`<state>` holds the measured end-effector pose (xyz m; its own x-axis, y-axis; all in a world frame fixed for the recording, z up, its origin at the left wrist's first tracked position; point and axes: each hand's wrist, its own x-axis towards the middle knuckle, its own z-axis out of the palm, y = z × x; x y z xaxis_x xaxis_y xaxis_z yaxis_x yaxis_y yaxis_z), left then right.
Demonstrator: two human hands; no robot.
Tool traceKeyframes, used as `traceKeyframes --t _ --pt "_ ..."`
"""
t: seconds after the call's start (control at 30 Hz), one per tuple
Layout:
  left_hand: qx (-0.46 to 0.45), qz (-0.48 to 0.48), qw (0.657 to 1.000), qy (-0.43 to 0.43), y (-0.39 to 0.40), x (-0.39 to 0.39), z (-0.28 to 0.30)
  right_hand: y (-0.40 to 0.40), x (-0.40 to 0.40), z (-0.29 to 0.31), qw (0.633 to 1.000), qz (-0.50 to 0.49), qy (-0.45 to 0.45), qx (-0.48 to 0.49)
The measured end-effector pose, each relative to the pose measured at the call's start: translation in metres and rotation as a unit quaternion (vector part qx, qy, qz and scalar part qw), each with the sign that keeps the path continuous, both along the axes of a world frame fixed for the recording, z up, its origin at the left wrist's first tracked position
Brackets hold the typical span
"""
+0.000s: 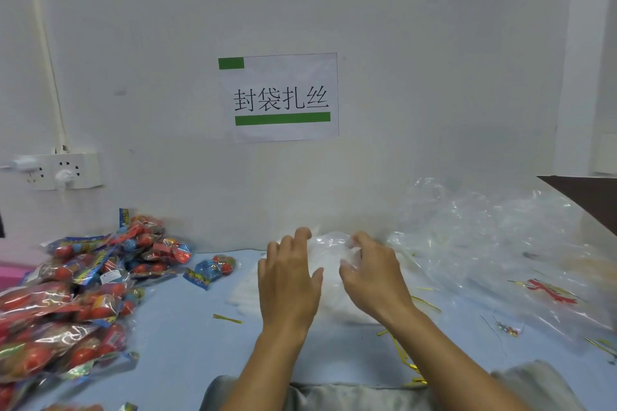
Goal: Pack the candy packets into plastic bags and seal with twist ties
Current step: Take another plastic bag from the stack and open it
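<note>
While both hands work at the table's (187, 337) centre, the left hand (288, 284) rests on a stack of clear bags (329, 264) with fingers spread and relaxed, grasping nothing. At its 3 o'clock the right hand (374, 274) pinches the top bag's film. Candy packets (76, 287) are heaped at 9 o'clock; loose plastic (494, 243) billows at 3 o'clock. Gold ties (228, 318) lie scattered around.

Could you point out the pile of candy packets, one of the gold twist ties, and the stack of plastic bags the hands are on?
pile of candy packets (76, 294): head view, middle of the heap.
gold twist tie (227, 319): head view, mid-length.
stack of plastic bags (330, 264): head view, top between the hands.
</note>
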<state>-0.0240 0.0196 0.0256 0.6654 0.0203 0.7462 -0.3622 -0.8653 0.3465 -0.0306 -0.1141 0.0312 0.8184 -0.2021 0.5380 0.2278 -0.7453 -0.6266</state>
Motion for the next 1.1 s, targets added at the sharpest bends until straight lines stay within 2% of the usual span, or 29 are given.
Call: traceKeyframes --t 0.1,0.17,0.23,0.33,0.43,0.5,0.57,0.67,0.8,0.9,0.97,1.03,1.1 --pt "-0.047 0.04 0.998 -0.023 0.007 0.001 0.002 -0.004 0.0 0.002 0.995 -0.081 0.004 -0.064" --pt "-0.108 0.056 0.992 -0.031 0.012 0.001 0.005 -0.012 -0.002 0.005 0.99 -0.134 0.008 -0.053" --pt "-0.135 0.035 0.99 -0.023 0.01 0.0 0.003 -0.017 -0.002 0.006 0.99 -0.134 0.027 -0.026" --pt "-0.219 -0.01 0.976 0.006 0.006 0.002 0.0 -0.017 -0.002 0.007 0.993 -0.075 0.051 0.076" --pt "-0.347 -0.063 0.932 0.085 0.006 0.006 0.002 -0.021 -0.002 0.011 0.982 -0.069 0.047 0.17" --pt "-0.364 -0.087 0.911 0.175 0.004 0.008 0.0 -0.024 -0.001 0.014 0.966 -0.064 0.037 0.248" --pt "-0.342 -0.086 0.903 0.243 0.0 0.008 -0.005 -0.025 -0.002 0.017 0.946 -0.044 0.02 0.319" --pt "-0.35 -0.03 0.908 0.226 0.004 0.012 -0.006 -0.027 -0.004 0.022 0.938 -0.037 -0.007 0.345" --pt "-0.384 -0.023 0.907 0.171 0.011 0.016 -0.002 -0.024 -0.004 0.02 0.947 0.001 0.009 0.322" --pt "-0.368 -0.059 0.906 0.202 0.01 0.016 -0.004 -0.024 -0.001 0.015 0.981 0.013 0.07 0.179" --pt "-0.342 -0.066 0.909 0.23 0.01 0.018 -0.009 -0.022 0.0 0.012 0.99 0.026 0.098 0.096" --pt "-0.301 -0.031 0.921 0.246 0.014 0.017 -0.011 -0.02 0.001 0.01 0.993 0.028 0.08 0.083" --pt "-0.285 -0.014 0.918 0.276 0.018 0.017 -0.01 -0.021 0.003 0.011 0.995 0.012 0.039 0.09"
